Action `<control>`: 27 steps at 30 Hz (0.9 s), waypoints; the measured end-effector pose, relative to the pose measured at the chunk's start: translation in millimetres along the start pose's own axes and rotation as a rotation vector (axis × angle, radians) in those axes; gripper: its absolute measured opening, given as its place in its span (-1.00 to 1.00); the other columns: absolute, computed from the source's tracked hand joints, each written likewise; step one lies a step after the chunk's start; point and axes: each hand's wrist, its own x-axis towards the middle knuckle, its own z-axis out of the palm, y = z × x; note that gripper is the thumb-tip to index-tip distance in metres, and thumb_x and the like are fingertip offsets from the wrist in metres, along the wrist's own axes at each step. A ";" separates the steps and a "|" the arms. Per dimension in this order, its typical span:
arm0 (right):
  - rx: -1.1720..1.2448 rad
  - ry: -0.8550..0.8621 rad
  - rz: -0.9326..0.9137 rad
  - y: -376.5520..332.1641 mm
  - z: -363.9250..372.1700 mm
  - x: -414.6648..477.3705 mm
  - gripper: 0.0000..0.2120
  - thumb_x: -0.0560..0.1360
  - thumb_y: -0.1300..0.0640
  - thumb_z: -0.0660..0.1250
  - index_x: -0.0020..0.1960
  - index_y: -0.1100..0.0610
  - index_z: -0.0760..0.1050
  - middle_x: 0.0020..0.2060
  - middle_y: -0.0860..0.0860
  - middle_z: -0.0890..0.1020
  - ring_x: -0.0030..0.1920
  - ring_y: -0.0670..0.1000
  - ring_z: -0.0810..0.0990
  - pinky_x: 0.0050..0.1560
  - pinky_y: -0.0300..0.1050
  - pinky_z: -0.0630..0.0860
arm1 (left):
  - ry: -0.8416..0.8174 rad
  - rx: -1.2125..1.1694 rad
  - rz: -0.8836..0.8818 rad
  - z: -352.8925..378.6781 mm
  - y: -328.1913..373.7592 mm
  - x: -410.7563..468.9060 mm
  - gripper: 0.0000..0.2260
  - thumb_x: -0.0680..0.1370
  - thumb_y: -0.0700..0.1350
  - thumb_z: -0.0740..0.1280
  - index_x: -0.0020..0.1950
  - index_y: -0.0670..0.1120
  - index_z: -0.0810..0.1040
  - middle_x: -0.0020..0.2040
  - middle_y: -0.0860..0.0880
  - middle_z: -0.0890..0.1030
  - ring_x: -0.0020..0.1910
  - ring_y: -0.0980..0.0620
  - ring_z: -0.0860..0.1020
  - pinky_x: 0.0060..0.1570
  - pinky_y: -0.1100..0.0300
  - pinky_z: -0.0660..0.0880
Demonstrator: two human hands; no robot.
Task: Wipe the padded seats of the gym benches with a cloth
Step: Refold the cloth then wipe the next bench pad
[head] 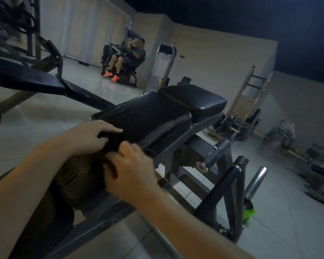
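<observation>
**Landmark:** padded seat (pixel 148 113), black, creased, on a grey steel frame (pixel 209 146).

**Cloth** (pixel 111 140): dark, bunched, on the near-left end of the seat's surface, between both hands.

**Left hand** (pixel 90 134): at the seat's near-left corner. The fingers are curled over the cloth, with the forefinger laid straight along the pad edge.

**Right hand** (pixel 133 171): just below the seat's near end. The fingers are curled, and their tips appear to pinch the cloth's near hem.

**Second pad** (pixel 195 99): butts against the seat's far end.

**Round dark disc** (pixel 77 176): under the seat's near end, beneath both hands. It is probably a weight plate.

**Other bench** (pixel 26 77): well to the left of the seat.

**Seated person** (pixel 129 55): far beyond the seat, by the wall.

**Green object** (pixel 249 212): on the floor, right of the seat.

**Step in hand (judged):** the cloth is being gathered at the seat's near end, and the wipe across this pad has not yet started.

**Next move calls for:** flattening the cloth under one palm, then sweeping it the length of the surface toward the second pad with even pressure into the creases.

**Writing:**
- Nothing is legible.
- The raised lettering on the lower frame rail (pixel 116 217) is blurred.
- The small wall sign (pixel 182 57) beyond the seat is too small to read.
</observation>
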 end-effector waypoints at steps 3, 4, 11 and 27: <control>0.046 -0.029 -0.116 -12.5 2.8 -7.3 -0.81 0.53 0.03 0.28 -0.04 0.10 0.62 -0.14 -0.02 0.43 -0.21 -0.05 0.33 -0.35 -0.21 0.34 | -0.022 -0.007 -0.007 -1.6 -3.5 -4.0 -0.44 0.56 -0.34 0.22 0.37 0.27 0.42 0.52 0.12 0.29 0.50 0.09 0.23 0.41 0.11 0.26; 0.037 -0.035 -0.167 -9.0 0.5 -6.9 -0.82 0.53 0.04 0.30 -0.04 0.10 0.62 -0.14 -0.02 0.44 -0.21 -0.05 0.33 -0.34 -0.22 0.35 | -0.028 -0.020 -0.009 -1.1 -4.8 -5.7 -0.41 0.54 -0.37 0.21 0.36 0.27 0.42 0.52 0.13 0.29 0.50 0.10 0.22 0.41 0.10 0.27; -0.218 0.172 0.111 128.3 -47.8 41.1 -0.87 0.54 0.06 0.35 0.01 0.08 0.61 -0.13 -0.06 0.36 -0.13 -0.08 0.34 -0.27 -0.32 0.31 | -0.026 -0.077 -0.024 0.5 -10.4 -6.2 -0.38 0.52 -0.37 0.18 0.28 0.34 0.45 0.50 0.21 0.28 0.51 0.14 0.18 0.45 0.15 0.16; 0.078 -0.060 -0.141 -31.3 20.9 -10.4 -0.71 0.50 -0.05 0.17 -0.14 0.05 0.62 -0.20 -0.04 0.46 -0.23 -0.03 0.33 -0.36 -0.16 0.36 | -0.057 -0.051 -0.058 -14.7 2.0 2.3 -0.45 0.56 -0.36 0.17 0.28 0.28 0.50 0.49 0.13 0.34 0.50 0.10 0.22 0.44 0.11 0.16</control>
